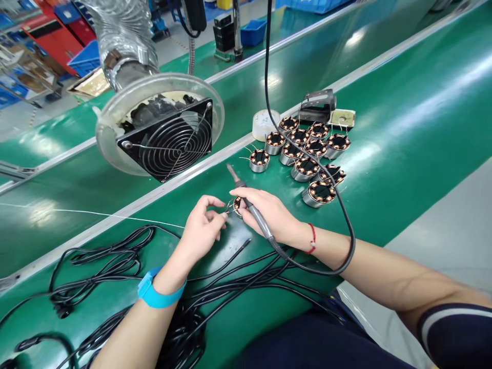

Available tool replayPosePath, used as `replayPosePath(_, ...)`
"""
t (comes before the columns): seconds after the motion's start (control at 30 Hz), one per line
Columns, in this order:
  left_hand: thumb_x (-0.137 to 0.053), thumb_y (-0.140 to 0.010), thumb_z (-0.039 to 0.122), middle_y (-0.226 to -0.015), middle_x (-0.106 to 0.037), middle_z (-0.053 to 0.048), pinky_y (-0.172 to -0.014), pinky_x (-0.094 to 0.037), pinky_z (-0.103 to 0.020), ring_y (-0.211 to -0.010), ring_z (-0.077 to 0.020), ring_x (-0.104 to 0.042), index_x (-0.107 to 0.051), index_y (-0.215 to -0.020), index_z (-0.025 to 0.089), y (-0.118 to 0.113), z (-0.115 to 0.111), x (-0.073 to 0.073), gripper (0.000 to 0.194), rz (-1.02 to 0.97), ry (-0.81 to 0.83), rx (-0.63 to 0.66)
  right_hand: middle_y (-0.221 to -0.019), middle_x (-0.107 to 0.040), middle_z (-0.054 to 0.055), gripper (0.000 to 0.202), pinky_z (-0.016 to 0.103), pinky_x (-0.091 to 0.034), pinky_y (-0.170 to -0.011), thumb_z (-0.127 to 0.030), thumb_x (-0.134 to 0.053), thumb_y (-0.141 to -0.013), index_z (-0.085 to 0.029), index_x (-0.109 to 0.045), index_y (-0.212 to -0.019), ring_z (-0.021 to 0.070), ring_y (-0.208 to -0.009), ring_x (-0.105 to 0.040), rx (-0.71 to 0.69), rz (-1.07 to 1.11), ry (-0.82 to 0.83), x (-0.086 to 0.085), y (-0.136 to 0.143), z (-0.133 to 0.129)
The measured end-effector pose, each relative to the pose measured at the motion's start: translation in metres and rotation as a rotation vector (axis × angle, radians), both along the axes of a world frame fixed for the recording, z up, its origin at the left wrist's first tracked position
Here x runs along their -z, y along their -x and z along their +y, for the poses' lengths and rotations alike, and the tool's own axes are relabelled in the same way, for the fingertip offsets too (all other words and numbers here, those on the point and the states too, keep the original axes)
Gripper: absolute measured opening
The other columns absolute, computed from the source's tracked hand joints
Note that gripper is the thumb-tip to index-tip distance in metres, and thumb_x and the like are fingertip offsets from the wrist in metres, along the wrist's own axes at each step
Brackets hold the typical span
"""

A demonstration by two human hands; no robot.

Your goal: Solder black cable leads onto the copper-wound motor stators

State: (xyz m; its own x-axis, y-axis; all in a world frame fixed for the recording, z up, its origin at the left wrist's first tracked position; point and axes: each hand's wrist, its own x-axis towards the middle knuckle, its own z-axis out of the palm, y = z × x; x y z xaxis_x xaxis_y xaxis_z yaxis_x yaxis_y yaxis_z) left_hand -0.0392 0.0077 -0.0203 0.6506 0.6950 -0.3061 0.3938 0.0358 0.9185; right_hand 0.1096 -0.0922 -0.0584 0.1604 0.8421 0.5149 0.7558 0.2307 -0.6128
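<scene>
My right hand (265,212) is wrapped round the grey handle of a soldering iron (257,218), its tip pointing up and away to the left. Partly hidden behind these fingers is a small motor stator (237,205) with copper windings, on the green bench. My left hand (203,225) is closed in a pinch at the stator's left side, where thin leads stick out. A fine pale wire (115,216), which looks like solder wire, runs from the left into this hand. Exactly which strand the fingertips grip is hard to make out.
Several similar stators (306,166) stand to the right, beside a white round tub (265,124) and an iron stand (317,107). A fume extractor (172,143) hangs at upper left. Black cables (103,266) lie in front; the iron's cord (342,205) loops over my right forearm.
</scene>
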Motion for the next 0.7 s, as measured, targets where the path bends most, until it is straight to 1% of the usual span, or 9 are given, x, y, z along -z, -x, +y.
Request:
replayPosePath(0.07, -0.064, -0.069, 0.031, -0.077, -0.061, -0.001, -0.042, -0.042, -0.022, -0.05, -0.0104, -0.055, -0.055, -0.093, 0.016, 0.002, 0.005, -0.003, 0.03, 0.036, 0.137, 0.083, -0.098, -0.065, 0.005, 0.039, 0.037, -0.048, -0.083, -0.012, -0.049, -0.085, -0.019, -0.047, -0.123, 0.0196, -0.089, -0.06, -0.006, -0.007, 0.0, -0.001, -0.003, -0.002)
replayPosePath(0.1, -0.064, -0.07, 0.033, -0.075, -0.062, -0.002, -0.045, -0.044, -0.023, -0.051, -0.0109, -0.056, -0.057, -0.09, 0.015, 0.002, 0.008, -0.004, 0.028, 0.049, 0.207, 0.14, -0.101, -0.065, 0.007, 0.041, 0.039, -0.048, -0.085, -0.013, -0.051, -0.084, -0.019, -0.046, -0.124, 0.0216, -0.094, -0.059, -0.007, -0.022, 0.016, -0.001, -0.004, -0.002)
replayPosePath(0.17, -0.064, -0.072, 0.037, -0.07, -0.062, -0.003, -0.047, -0.043, -0.021, -0.05, -0.0086, -0.053, -0.06, -0.078, 0.012, 0.003, 0.012, -0.005, 0.026, 0.052, 0.318, 0.214, -0.11, -0.063, 0.01, 0.045, 0.045, -0.045, -0.09, -0.015, -0.056, -0.081, -0.019, -0.046, -0.125, 0.0259, -0.104, -0.056, -0.017, -0.05, 0.064, -0.001, -0.007, -0.001)
replayPosePath(0.23, -0.066, -0.072, 0.039, -0.069, -0.062, -0.003, -0.044, -0.035, -0.018, -0.049, -0.0052, -0.047, -0.062, -0.073, 0.011, 0.002, 0.014, -0.006, 0.028, 0.008, 0.358, 0.163, -0.112, -0.062, 0.01, 0.046, 0.047, -0.043, -0.094, -0.015, -0.058, -0.079, -0.019, -0.047, -0.124, 0.0269, -0.108, -0.054, -0.049, -0.053, 0.103, 0.0, -0.008, 0.001)
replayPosePath(0.33, -0.069, -0.068, 0.041, -0.066, -0.06, -0.002, -0.042, -0.027, -0.017, -0.048, -0.0045, -0.041, -0.062, -0.07, 0.012, 0.0, 0.013, -0.005, 0.031, -0.053, 0.352, 0.0, -0.103, -0.064, 0.009, 0.044, 0.046, -0.043, -0.094, -0.011, -0.055, -0.077, -0.018, -0.05, -0.12, 0.0241, -0.098, -0.057, -0.081, -0.047, 0.096, 0.003, -0.007, 0.003)
replayPosePath(0.4, -0.07, -0.067, 0.043, -0.063, -0.059, -0.002, -0.043, -0.026, -0.018, -0.049, -0.0055, -0.041, -0.061, -0.067, 0.013, 0.0, 0.011, -0.004, 0.031, -0.052, 0.327, -0.05, -0.101, -0.064, 0.008, 0.046, 0.046, -0.044, -0.093, -0.009, -0.054, -0.076, -0.018, -0.049, -0.121, 0.0233, -0.095, -0.057, -0.086, -0.047, 0.076, 0.004, -0.006, 0.002)
replayPosePath(0.5, -0.071, -0.064, 0.04, -0.061, -0.059, -0.001, -0.046, -0.026, -0.018, -0.051, -0.0061, -0.041, -0.061, -0.065, 0.014, 0.0, 0.01, -0.002, 0.028, -0.026, 0.249, -0.034, -0.103, -0.064, 0.009, 0.047, 0.046, -0.046, -0.092, -0.011, -0.055, -0.077, -0.019, -0.048, -0.123, 0.0236, -0.097, -0.056, -0.113, -0.049, 0.084, 0.003, -0.007, -0.002)
replayPosePath(0.57, -0.071, -0.063, 0.039, -0.056, -0.055, 0.002, -0.047, -0.025, -0.019, -0.05, -0.006, -0.039, -0.062, -0.063, 0.014, 0.0, 0.009, 0.0, 0.027, -0.011, 0.211, -0.018, -0.106, -0.063, 0.009, 0.047, 0.046, -0.047, -0.091, -0.013, -0.056, -0.079, -0.019, -0.046, -0.125, 0.0242, -0.099, -0.056, -0.138, -0.05, 0.106, 0.001, -0.009, -0.005)
replayPosePath(0.7, -0.073, -0.058, 0.038, -0.048, -0.047, 0.005, -0.049, -0.024, -0.021, -0.048, -0.0058, -0.034, -0.064, -0.06, 0.014, -0.004, 0.005, 0.002, 0.026, 0.001, 0.189, -0.066, -0.106, -0.063, 0.011, 0.049, 0.046, -0.048, -0.089, -0.013, -0.057, -0.08, -0.017, -0.044, -0.127, 0.025, -0.1, -0.055, -0.171, -0.054, 0.116, 0.0, -0.011, -0.007)
